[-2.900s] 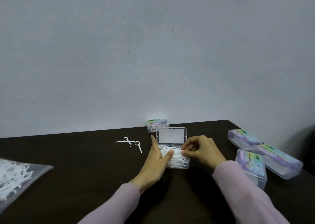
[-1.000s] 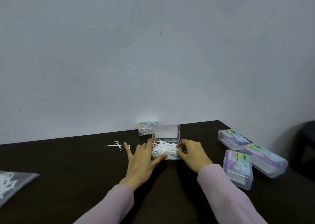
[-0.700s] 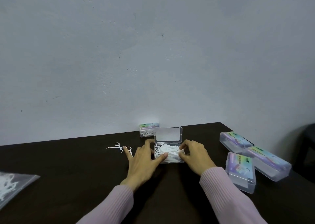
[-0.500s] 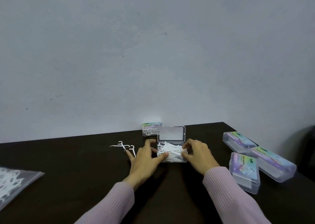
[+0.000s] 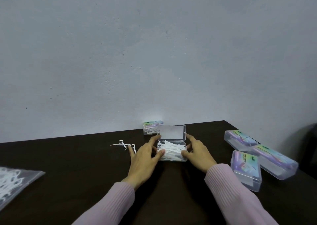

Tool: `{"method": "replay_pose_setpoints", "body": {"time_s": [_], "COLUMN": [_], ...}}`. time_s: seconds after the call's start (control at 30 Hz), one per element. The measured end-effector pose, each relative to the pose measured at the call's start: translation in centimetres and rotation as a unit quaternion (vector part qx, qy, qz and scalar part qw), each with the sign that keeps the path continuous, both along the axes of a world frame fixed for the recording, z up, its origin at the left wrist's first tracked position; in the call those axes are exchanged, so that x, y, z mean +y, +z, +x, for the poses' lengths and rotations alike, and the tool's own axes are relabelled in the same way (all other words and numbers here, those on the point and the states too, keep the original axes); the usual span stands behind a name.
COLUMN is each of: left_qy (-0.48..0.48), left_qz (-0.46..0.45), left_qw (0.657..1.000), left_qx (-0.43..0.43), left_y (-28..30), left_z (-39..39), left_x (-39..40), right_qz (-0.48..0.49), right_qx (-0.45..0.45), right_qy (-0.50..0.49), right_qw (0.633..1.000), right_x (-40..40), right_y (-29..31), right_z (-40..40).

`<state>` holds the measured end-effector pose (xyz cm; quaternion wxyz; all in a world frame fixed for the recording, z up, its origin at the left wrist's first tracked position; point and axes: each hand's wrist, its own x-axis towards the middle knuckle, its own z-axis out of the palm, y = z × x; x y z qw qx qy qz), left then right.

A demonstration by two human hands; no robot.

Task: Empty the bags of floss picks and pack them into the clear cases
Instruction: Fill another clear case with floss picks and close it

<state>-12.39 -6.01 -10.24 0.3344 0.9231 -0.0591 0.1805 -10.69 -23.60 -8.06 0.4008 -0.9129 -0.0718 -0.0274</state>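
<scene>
A dark table (image 5: 68, 164) stood against a pale wall. Between the left hand (image 5: 143, 158) and the right hand (image 5: 197, 153) sat an open clear case (image 5: 172, 152) heaped with white floss picks. Loose floss picks (image 5: 124, 145) lay just left of the left hand. A bag (image 5: 15, 182) of picks lay far left. A closed case (image 5: 151, 128) sat beyond the hands. Three closed cases (image 5: 257, 156) lay right of the right hand.

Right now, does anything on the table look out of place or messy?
Yes. A few loose floss picks lie on the table left of the open case, outside any container. In that case, the picks are heaped and poke above the rim, so the raised lid may not close cleanly.
</scene>
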Motion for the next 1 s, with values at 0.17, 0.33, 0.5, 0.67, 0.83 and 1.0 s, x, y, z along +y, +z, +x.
{"method": "replay_pose_setpoints", "body": {"time_s": [0.17,0.33,0.5,0.67,0.83,1.0], "left_qy": [-0.003,0.005,0.007,-0.003,-0.017,-0.02], "left_qz": [0.205,0.31,0.116,0.033,0.022,-0.008], "left_qw": [0.979,0.95,0.993,0.999,1.0,0.999], "left_qx": [-0.023,-0.031,-0.002,-0.006,-0.01,-0.027], "left_y": [-0.1,-0.04,-0.09,-0.3,-0.59,-0.47], "left_z": [-0.91,-0.94,-0.93,-0.5,-0.25,-0.45], "left_x": [-0.04,-0.04,-0.17,-0.2,-0.02,-0.09], "right_qz": [0.078,0.095,0.134,0.164,0.2,0.147], "right_qx": [0.023,0.017,0.01,0.026,0.034,0.006], "right_qy": [0.006,0.035,0.037,0.019,-0.043,-0.05], "right_qw": [0.997,0.995,0.99,0.986,0.978,0.988], "right_x": [0.16,-0.03,-0.24,-0.41,-0.42,-0.33], "right_y": [-0.23,0.03,-0.06,-0.13,0.04,-0.12], "right_z": [-0.11,-0.33,-0.32,-0.16,0.01,-0.19]}}
